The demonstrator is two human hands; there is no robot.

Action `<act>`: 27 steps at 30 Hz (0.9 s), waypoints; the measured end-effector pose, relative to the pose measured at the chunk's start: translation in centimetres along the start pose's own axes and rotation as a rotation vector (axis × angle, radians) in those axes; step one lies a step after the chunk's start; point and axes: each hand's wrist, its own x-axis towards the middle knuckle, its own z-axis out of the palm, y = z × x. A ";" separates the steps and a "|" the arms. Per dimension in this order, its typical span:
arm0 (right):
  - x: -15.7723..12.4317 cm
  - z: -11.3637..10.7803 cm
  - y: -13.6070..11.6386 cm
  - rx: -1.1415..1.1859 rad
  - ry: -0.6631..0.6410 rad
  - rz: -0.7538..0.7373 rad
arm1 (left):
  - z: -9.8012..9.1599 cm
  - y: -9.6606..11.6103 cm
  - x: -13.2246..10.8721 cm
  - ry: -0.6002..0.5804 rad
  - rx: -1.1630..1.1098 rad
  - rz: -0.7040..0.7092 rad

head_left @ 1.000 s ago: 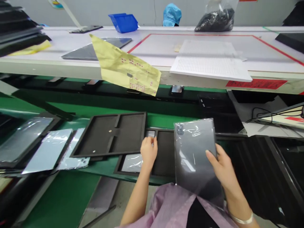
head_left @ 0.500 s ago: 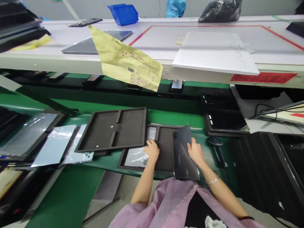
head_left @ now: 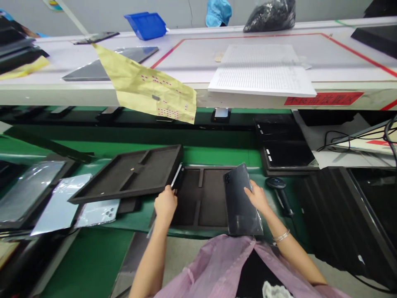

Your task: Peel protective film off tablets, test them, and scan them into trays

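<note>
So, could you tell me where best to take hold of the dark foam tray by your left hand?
Take the dark foam tray by its long near rim, from the front: that edge faces you, and its raised frame gives a firm lip.

Left hand (head_left: 165, 203) beside foam tray (head_left: 201, 198), right hand (head_left: 257, 198) holding bagged tablet (head_left: 242, 200)

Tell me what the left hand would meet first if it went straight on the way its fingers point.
The near edge of the black foam tray, just ahead of the left hand, though depth is unclear and the hand could pass just below it.
</note>
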 end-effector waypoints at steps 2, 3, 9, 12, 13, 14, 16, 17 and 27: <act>0.3 -0.4 0.4 0.118 -0.013 -0.021 | -1.5 -1.3 -1.6 -0.002 -0.038 0.090; 0.5 -0.6 0.6 0.173 -0.020 -0.025 | -1.8 -1.6 -2.4 0.016 -0.087 0.197; 1.9 -0.4 1.3 0.534 -0.133 -0.021 | -1.4 1.9 -5.0 0.556 -0.419 1.334; 1.7 -0.5 1.3 0.705 -0.217 0.019 | -1.5 4.8 -4.8 0.743 -0.358 1.578; 1.4 -0.7 1.2 0.753 -0.237 0.037 | -1.6 5.5 -4.7 0.767 -0.345 1.636; 1.2 -0.9 1.2 0.800 -0.250 0.053 | -1.7 6.0 -4.6 0.775 -0.342 1.691; 0.6 -1.4 1.0 0.889 -0.265 0.070 | -2.1 6.7 -4.3 0.770 -0.355 1.790; 0.3 -1.8 1.0 0.932 -0.267 0.069 | -2.4 6.8 -4.2 0.764 -0.357 1.834; -4.0 -6.5 -2.1 1.188 -0.045 -0.029 | -10.3 6.5 -5.3 0.333 -0.468 1.244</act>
